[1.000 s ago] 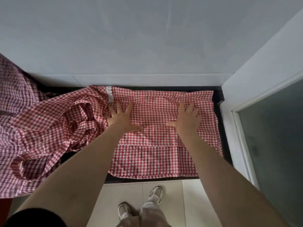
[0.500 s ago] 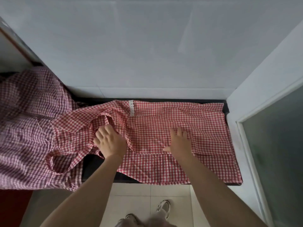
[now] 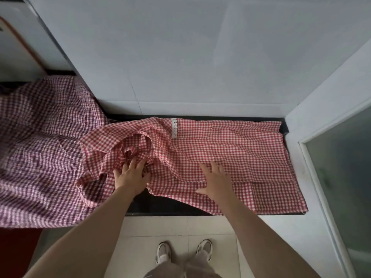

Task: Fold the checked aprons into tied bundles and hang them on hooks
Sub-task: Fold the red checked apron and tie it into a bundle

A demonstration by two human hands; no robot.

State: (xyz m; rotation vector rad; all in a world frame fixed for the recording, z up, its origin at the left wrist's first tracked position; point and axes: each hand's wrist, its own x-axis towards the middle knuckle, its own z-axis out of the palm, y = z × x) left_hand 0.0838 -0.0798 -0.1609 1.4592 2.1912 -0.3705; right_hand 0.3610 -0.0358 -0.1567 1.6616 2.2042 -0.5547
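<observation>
On the table (image 3: 172, 207), your left hand (image 3: 131, 175) reaches into bunched red apron (image 3: 230, 153) straps, grip unclear; right hand (image 3: 215, 180) lies flat, purple apron (image 3: 40, 147) beside.

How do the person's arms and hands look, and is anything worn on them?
Both forearms are bare: no sleeves reach into view. The left hand and the right hand wear no gloves, and no ring, watch or bracelet shows.

Soft, even daylight fills my view, dim rather than bright, with a faint pale sheen on the wall (image 3: 200, 57) ahead. My forearms bulge and the edges bow from the wide lens; fine detail is slightly soft.
</observation>
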